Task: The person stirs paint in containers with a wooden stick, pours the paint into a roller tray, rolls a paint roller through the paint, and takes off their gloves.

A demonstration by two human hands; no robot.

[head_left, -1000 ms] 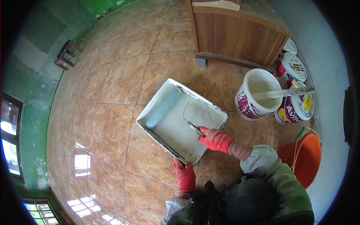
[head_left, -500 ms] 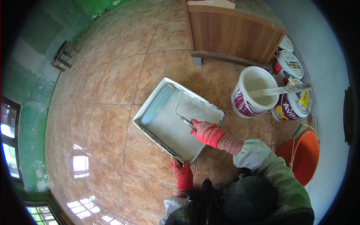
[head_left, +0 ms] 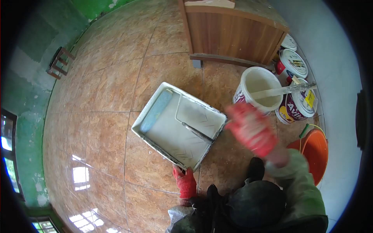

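A paint tray (head_left: 194,98) with a white rim lies on the floor, pale paint spread over its bottom. At its far left end rests a paint roller (head_left: 156,111) with a bluish sleeve, its dark handle leaning toward the tray's right edge. In a red glove, my left hand (head_left: 185,184) grips the near corner of the tray. My right hand (head_left: 252,130), also gloved in red, is smeared by motion between the tray and the white paint bucket (head_left: 241,87). It is off the roller, and its fingers are unclear. A paint-coated stick (head_left: 278,91) lies across the bucket's opening.
An orange bucket (head_left: 316,149) with a green-gripped handle stands at right by the wall. Behind the white bucket are lidded paint pails (head_left: 293,64). A wooden cabinet (head_left: 229,37) stands at the back, a small stool (head_left: 58,62) at the far left wall. Brown tiles (head_left: 97,128) cover the floor.
My right hand has let go of the roller handle and moved right toward the white bucket. The roller now lies in the tray by itself. My left hand stays at the tray corner.
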